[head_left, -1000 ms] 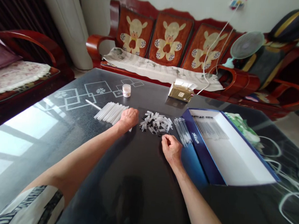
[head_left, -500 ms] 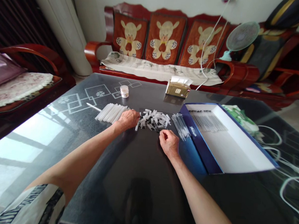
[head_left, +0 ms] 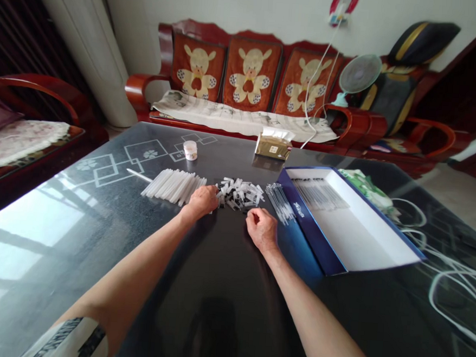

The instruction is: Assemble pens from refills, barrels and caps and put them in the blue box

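My left hand (head_left: 202,202) is closed, its fingertips pressed together at the left edge of a heap of small white and black pen caps (head_left: 241,192). What those fingers hold, if anything, is hidden. Just left of this hand lies a row of whitish, see-through pen barrels (head_left: 170,187), with one more barrel (head_left: 139,175) apart from them. Below the heap's right side, my right hand (head_left: 262,228) rests curled near the table, its thumb and forefinger together; their contents are too small to make out. Thin pen refills (head_left: 279,202) lie to its right.
A blue box (head_left: 319,238) with a white inside holds a row of slim clear sticks (head_left: 320,193). Farther back stand a small white cup (head_left: 190,150) and a tissue box (head_left: 273,146). White cables (head_left: 443,269) and a green cloth (head_left: 369,193) lie on the right.
The whole view has shifted slightly. My left hand has come down a little along the heap's left edge, and my right hand stays curled in about the same place.
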A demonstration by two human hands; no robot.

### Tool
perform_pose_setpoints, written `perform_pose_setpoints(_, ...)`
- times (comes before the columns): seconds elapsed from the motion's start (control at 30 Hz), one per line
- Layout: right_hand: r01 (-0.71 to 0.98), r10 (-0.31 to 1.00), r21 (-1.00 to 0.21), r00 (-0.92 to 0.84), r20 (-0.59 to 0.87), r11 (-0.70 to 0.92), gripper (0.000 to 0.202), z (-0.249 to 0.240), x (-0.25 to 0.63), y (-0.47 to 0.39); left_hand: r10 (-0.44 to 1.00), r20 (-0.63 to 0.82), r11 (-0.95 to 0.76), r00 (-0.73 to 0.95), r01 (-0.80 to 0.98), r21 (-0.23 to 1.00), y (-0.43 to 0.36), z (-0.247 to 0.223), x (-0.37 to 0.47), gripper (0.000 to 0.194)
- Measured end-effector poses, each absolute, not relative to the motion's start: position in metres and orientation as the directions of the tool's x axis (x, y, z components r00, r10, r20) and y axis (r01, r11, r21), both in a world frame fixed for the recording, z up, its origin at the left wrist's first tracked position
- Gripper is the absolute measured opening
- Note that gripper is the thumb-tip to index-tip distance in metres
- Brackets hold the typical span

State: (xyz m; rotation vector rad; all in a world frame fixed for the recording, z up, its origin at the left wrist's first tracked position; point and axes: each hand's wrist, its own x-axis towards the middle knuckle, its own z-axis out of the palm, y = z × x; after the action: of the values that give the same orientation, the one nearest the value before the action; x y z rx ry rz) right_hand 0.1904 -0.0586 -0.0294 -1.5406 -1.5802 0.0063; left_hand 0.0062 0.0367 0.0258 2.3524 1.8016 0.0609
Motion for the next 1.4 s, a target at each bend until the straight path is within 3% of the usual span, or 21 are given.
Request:
perform_pose_setpoints(0.27,0.796,0.802,-0.564,0.18,0.57,0.222,0.017,-0.028,0.19,-0.059,0.976,-0.052,-0.193,0.209,0.955,0.224,0.035,0.016,0.009,0.037)
perform_pose_setpoints(0.67,0.778,0.794,-0.588,0.205,0.573,0.223,0.016,-0.029,0.192,-0.056,0.91,-0.041,-0.386,0.412,0.881,0.273,0.032,0.023,-0.013,0.035)
perform_pose_setpoints(1.03,0.731,0.784,-0.645,0.258,0.565,0.224,0.016,-0.031,0.194,-0.054,0.653,0.21,-0.757,0.728,0.612,0.229,0.028,-0.001,-0.037,0.023)
perform_pose_setpoints(1.4,0.581,0.802,-0.797,0.39,0.452,0.167,0.022,-0.03,0.198,-0.054,0.448,0.367,-0.886,0.815,0.46,0.06,0.017,-0.001,-0.025,0.024)
